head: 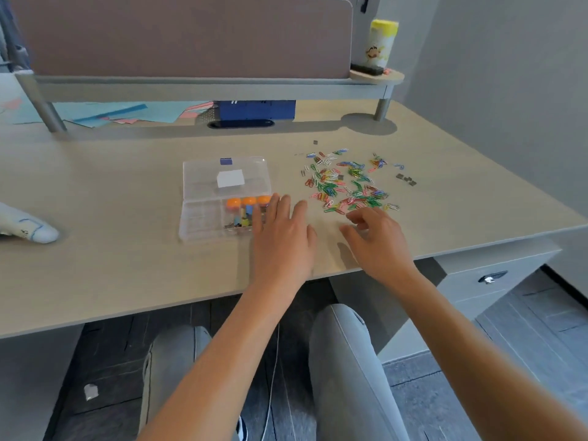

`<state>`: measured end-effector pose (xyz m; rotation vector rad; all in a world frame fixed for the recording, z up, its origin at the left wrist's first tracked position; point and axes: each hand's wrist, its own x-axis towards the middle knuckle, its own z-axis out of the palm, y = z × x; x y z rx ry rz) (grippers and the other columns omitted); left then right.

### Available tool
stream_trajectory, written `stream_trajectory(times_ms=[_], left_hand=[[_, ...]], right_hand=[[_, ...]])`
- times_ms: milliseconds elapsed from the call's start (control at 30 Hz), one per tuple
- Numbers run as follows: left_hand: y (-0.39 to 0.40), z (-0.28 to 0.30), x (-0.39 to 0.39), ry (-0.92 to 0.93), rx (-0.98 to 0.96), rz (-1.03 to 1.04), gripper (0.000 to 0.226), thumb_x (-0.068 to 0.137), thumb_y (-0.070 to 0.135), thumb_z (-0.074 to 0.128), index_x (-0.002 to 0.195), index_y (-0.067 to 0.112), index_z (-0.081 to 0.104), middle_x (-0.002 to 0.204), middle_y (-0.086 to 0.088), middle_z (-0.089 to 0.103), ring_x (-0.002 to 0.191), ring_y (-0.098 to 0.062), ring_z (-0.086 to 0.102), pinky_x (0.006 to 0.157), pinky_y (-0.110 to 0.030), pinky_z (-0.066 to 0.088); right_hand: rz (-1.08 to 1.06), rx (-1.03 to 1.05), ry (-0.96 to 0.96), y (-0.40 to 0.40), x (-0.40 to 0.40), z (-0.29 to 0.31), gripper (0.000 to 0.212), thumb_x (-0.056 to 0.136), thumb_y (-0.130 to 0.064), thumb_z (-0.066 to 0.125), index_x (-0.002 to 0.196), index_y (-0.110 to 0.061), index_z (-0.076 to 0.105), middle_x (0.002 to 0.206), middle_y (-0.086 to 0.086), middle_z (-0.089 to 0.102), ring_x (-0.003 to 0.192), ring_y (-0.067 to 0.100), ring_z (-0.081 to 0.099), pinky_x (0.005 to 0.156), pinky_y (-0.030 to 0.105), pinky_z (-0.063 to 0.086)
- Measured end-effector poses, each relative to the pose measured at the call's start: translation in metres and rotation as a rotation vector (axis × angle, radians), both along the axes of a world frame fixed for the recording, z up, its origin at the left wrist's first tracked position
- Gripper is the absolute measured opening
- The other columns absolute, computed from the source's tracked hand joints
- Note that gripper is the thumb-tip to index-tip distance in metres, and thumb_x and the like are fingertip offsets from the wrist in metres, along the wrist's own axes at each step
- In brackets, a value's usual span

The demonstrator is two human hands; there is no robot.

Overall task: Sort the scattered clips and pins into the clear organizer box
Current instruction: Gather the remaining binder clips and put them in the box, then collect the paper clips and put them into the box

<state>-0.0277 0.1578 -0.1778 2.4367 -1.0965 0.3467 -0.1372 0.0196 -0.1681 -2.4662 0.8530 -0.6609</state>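
The clear organizer box (203, 214) lies open on the desk, its lid (226, 176) folded back. One compartment holds orange-capped pins (248, 202) and small coloured clips. To its right spreads a pile of coloured paper clips (345, 183). A few small dark binder clips (406, 179) lie at the pile's right edge. My left hand (283, 233) lies flat with straight fingers, overlapping the box's right side. My right hand (375, 237) hovers at the near edge of the pile, fingers curled; I cannot see whether it pinches a clip.
A raised shelf (206, 85) with a brown partition spans the back of the desk (111, 265). A yellow-lidded canister (380, 43) stands on its right end. Coloured paper sheets (105, 114) and a blue box (257, 109) lie under it. A white object (28, 227) is at far left.
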Motion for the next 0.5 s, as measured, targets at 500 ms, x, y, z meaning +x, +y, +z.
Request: stream_trajectory(times_ms=[500], left_hand=[[-0.190, 0.034, 0.080, -0.028, 0.175, -0.124, 0.023, 0.098, 0.024, 0.053, 0.112, 0.014, 0.069, 0.113, -0.005, 0.064, 0.109, -0.027, 0.056, 0.085, -0.042, 0.046]], right_hand=[[-0.087, 0.060, -0.093, -0.164, 0.053, -0.006, 0.016, 0.093, -0.023, 0.062, 0.108, -0.023, 0.069, 0.096, -0.007, 0.067, 0.079, 0.008, 0.061, 0.067, 0.025, 0.041]])
